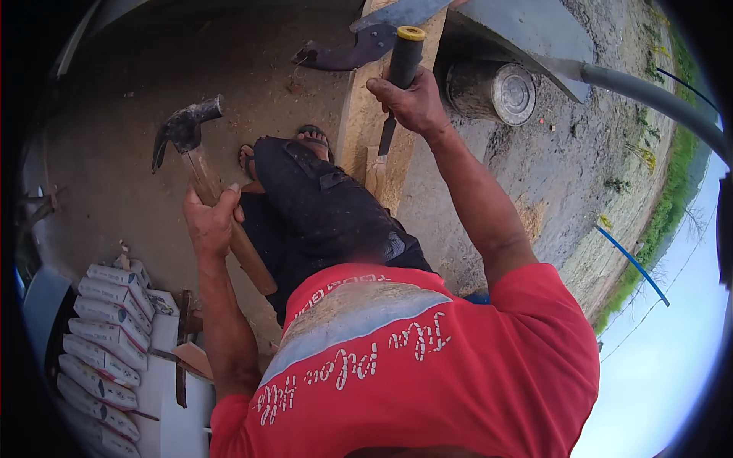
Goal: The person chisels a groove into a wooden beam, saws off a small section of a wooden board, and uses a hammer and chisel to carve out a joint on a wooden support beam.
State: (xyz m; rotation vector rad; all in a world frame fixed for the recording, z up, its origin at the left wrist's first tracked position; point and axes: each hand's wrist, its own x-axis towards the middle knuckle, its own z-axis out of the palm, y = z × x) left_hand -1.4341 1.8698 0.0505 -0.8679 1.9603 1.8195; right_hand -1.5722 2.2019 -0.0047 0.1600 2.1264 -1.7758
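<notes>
My left hand (212, 221) is closed around the wooden handle of a claw hammer (200, 169). The hammer's dark metal head is raised, away from the wood. In my right hand (418, 105) is a chisel (405, 59) with a dark handle and a yellow end. Its blade points down at a light wooden beam (359, 114), close to a cut or recessed spot in the beam; whether the tip touches, I cannot tell. A handsaw (360, 50) with a dark handle lies across the beam's far part.
Right of the beam, a dirty bucket (489, 93) lies near a grey sheet (527, 30) and a thick grey pipe (649, 95). Stacked bags (107, 336) stand at the lower left. My sandaled feet (313, 141) are beside the beam on the concrete floor (191, 69).
</notes>
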